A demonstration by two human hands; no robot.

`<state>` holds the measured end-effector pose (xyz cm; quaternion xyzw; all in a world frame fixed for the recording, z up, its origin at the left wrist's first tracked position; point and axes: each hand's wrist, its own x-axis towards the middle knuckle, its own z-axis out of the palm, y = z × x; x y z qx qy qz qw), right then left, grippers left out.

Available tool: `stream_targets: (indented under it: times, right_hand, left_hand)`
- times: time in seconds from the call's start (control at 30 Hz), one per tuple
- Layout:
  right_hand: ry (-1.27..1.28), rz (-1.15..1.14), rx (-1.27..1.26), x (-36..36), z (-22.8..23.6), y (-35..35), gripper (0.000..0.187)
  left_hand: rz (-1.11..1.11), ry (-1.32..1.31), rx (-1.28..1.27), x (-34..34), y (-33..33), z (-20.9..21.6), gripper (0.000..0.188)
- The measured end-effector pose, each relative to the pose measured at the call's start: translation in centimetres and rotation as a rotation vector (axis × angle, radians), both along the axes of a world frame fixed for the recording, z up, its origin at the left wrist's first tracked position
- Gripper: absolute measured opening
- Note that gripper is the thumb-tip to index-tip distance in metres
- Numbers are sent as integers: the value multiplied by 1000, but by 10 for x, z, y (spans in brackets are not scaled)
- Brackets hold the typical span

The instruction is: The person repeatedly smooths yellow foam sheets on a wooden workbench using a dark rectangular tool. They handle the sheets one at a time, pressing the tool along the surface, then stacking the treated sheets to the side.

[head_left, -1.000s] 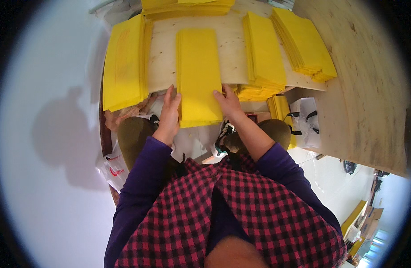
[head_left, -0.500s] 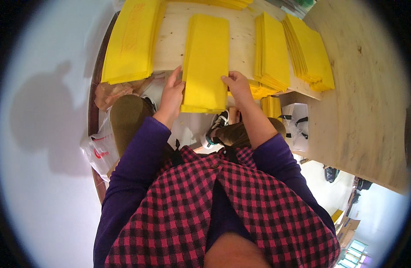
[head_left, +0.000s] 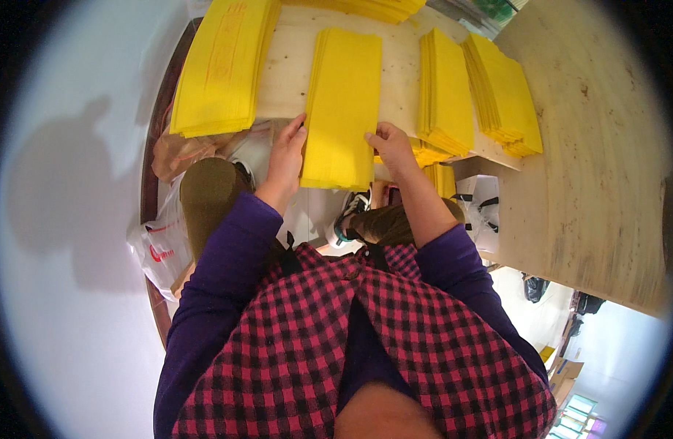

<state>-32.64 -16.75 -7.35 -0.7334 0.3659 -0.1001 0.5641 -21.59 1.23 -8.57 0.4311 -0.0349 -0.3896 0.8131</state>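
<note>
A long, narrow stack of thin yellow sheets [head_left: 342, 110] lies lengthwise in front of me, its near end sticking out past the table edge above my knees. My left hand [head_left: 284, 161] is closed along its left side, with the thumb and fingertips at the edge. On the opposite side my right hand [head_left: 392, 148] pinches the right edge, thumb on top and the other fingers partly hidden beneath. The sheets look like paper or thin cloth; which one I cannot tell. Their edges are nearly even, with a slight offset along the left side.
A thicker yellow stack with faint red print [head_left: 223, 66] sits at left on the wooden table [head_left: 289, 66]. Two more stacks, a nearer one [head_left: 445, 95] and a fanned one [head_left: 506, 99], are at right. Beyond stands a wooden panel [head_left: 578, 146]. A white plastic bag [head_left: 157, 252] hangs low left.
The left hand's raised index finger has come down against the stack's edge. The view has shifted slightly; both hands stay at the sides of the stack.
</note>
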Motion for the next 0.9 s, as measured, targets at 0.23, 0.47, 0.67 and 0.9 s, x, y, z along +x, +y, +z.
stream_targets:
  times: [0.23, 0.47, 0.67, 0.9]
  right_hand:
    - [78, 62, -64, 3, 3, -1, 18]
    - [-93, -10, -381, 4, -6, 6, 46]
    - [-38, 57, -405, 11, -6, 12, 52]
    - [48, -43, -450, 0, 17, 18, 50]
  left_hand:
    - [-31, -61, 29, -4, 1, 4, 46]
    - [-9, -58, 18, -5, -2, -9, 46]
    - [-18, -75, 5, -5, -2, -13, 47]
    - [-22, -141, 55, -8, -1, -9, 49]
